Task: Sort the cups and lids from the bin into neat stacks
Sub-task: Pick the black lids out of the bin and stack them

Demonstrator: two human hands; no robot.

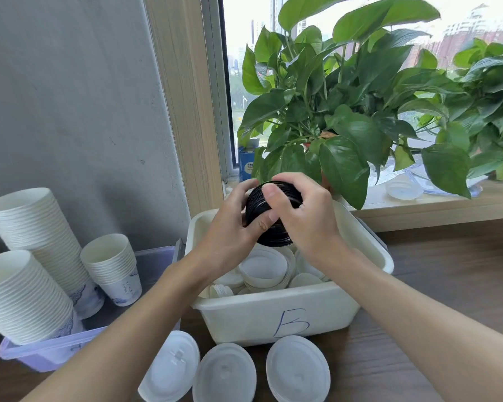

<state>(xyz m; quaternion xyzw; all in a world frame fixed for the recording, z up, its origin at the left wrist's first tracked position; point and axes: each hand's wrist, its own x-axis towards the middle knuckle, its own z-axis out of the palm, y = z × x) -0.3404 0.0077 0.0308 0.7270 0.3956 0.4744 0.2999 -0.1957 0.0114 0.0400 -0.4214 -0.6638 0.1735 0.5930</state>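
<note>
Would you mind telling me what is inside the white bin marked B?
The bin holds loose white lids, some nested in short stacks. Both hands, left and right, hold a black lid stack above it, covering the back; the bottom is hidden.

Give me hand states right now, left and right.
Left hand: closed on the stack of black lids, above the white bin.
Right hand: closed on the same stack, from the other side.
</note>
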